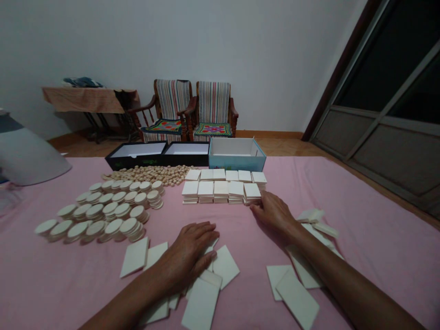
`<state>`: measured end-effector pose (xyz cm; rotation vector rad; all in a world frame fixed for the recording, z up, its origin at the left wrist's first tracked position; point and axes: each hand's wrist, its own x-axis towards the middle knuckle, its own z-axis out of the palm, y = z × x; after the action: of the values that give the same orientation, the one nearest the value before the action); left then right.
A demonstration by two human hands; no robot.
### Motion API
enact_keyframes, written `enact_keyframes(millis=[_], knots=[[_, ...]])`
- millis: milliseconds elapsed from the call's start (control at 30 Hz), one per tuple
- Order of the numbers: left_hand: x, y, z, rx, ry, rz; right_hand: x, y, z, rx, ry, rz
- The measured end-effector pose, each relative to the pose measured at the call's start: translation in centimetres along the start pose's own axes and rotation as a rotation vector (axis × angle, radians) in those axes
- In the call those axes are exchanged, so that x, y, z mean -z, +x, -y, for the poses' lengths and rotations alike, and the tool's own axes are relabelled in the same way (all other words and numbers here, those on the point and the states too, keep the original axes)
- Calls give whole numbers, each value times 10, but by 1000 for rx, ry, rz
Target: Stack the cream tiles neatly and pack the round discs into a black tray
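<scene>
My right hand [277, 213] is at the right end of the front row of square tile stacks. Its thumb and fingers close around the corner of the last stack of white square tiles [252, 191]. My left hand [192, 252] lies palm down over a loose pile of white tiles [202, 300], fingers stretched out; what lies under the palm is hidden. One square tile [225, 266] shows just right of its thumb. Another tile [134, 256] lies left of the wrist. Beneath and beside my right forearm are more loose white tiles [297, 297].
Stacks of round white discs [113, 227] stand in rows at left, with small wooden pieces [154, 174] behind. Black boxes [137, 160] and a light blue box [237, 161] line the back of the pink cloth [371, 220]. A whitish cone-shaped object [30, 156] stands at far left.
</scene>
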<state>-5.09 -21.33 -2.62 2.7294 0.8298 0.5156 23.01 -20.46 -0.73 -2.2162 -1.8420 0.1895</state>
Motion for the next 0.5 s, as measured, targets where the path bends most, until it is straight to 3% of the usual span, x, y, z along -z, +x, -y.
enact_keyframes(millis=[233,500], knots=[[2,0,-1,-1,-7,-5,-2,0,9,-80,-29,-52],[2,1,-2,-4,-4,3,1,7,17,-124,-34,9]])
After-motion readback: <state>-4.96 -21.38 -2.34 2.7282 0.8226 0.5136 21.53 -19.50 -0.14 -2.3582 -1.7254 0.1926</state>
